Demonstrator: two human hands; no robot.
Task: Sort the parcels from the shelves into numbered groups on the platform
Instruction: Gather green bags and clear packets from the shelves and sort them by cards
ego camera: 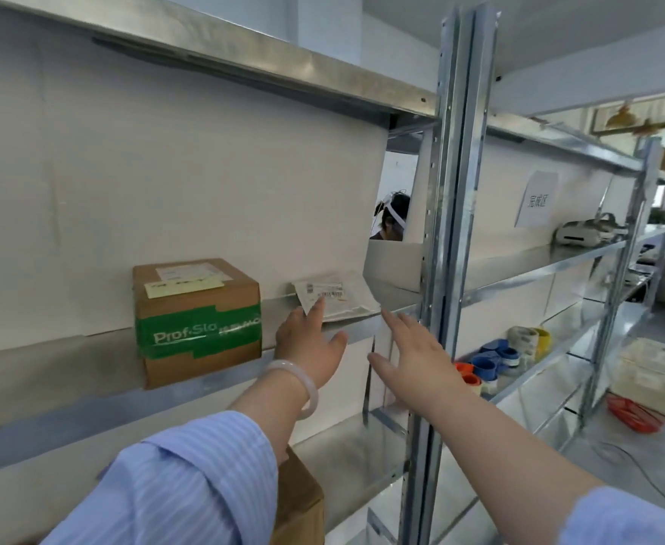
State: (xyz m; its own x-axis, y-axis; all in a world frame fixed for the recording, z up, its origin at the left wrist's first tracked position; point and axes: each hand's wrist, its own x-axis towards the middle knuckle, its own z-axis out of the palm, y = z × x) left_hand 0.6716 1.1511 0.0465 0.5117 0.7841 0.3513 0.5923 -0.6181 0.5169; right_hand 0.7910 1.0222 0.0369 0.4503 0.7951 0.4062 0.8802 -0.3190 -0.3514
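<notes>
A flat white mailer parcel (338,295) with a barcode label lies on the metal shelf (67,391) at chest height. My left hand (309,342) reaches up to it, fingers straight, fingertips touching its near left corner. My right hand (409,356) is stretched out with straight fingers just below the parcel's right corner, at the shelf's front edge, holding nothing. A brown cardboard box (197,320) with green "Prof.Slo" tape stands on the same shelf to the left. Another brown box (297,501) sits on the shelf below, partly hidden by my left sleeve.
A steel upright (447,230) stands right beside my right hand. Beyond it, lower shelves hold tape rolls (496,359). A headset (586,232) sits on the right shelf under a paper sign (537,200). A person's head (392,220) shows behind the rack.
</notes>
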